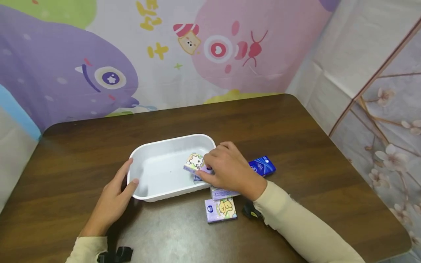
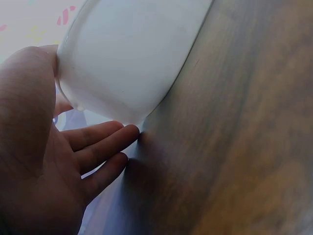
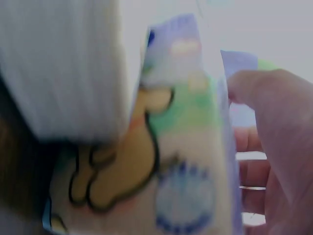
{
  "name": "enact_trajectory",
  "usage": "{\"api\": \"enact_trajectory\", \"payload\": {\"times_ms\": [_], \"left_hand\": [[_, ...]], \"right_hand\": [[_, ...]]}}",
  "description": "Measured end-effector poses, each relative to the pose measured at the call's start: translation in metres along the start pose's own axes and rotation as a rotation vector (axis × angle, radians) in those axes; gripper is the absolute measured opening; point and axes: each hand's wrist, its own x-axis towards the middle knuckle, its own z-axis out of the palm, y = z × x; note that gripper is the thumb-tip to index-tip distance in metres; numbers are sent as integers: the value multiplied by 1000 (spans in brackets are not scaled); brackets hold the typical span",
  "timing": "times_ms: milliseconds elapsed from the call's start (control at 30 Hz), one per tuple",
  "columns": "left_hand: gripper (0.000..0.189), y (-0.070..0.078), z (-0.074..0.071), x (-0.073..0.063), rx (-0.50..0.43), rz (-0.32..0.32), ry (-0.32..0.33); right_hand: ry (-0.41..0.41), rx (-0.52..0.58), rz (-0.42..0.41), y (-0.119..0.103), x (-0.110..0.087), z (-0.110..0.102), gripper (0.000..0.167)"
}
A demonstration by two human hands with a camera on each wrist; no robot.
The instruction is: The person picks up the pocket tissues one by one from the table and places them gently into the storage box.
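Observation:
A white plastic tray (image 1: 161, 164) stands on the table, my left hand (image 1: 113, 197) at its left end. That hand's thumb lies at the rim and its fairly straight fingers (image 2: 105, 147) touch the outer wall. Over the tray's right end my right hand (image 1: 227, 168) pinches a small tissue pack (image 1: 194, 161) printed with a white cartoon animal. Beneath it, part of another tissue pack (image 1: 197, 179) shows inside the tray. In the right wrist view the held pack (image 3: 242, 63) is partly hidden behind a nearer pack (image 3: 132, 166) with a yellow cartoon animal.
Just outside the tray's front right corner lie a purple tissue pack (image 1: 223, 193) and one with a yellow bear (image 1: 221, 210). A dark blue tissue pack (image 1: 263, 166) is behind the right wrist. The brown table (image 1: 263, 124) meets a cartoon-printed curtain (image 1: 184, 84) at the back.

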Motion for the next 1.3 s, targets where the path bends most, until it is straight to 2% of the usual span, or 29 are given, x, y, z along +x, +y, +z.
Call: {"api": "enact_trajectory", "payload": {"times_ms": [233,533,733,867,1033,1300], "left_hand": [[64,1,-1,3,7,-9,-6],[64,2,-1,3,11,-1,-3],[64,1,-1,2,6,-19,-14],[64,0,0,0,11,-20,-15],[64,0,-1,1,13,-15,-12],[64,1,-1,1,11,-24,-20]], "right_hand": [[-19,-112,35,-14,-1,-1,41],[-58,-148,78,-17,-2,-5,45],[-84,-191,124,-21,-2,-6,50],[-70,-213,148,-26,-3,-5,53],[-8,-243,148,-27,-3,-3,52],[37,-239,154,-27,-3,-1,52]]}}
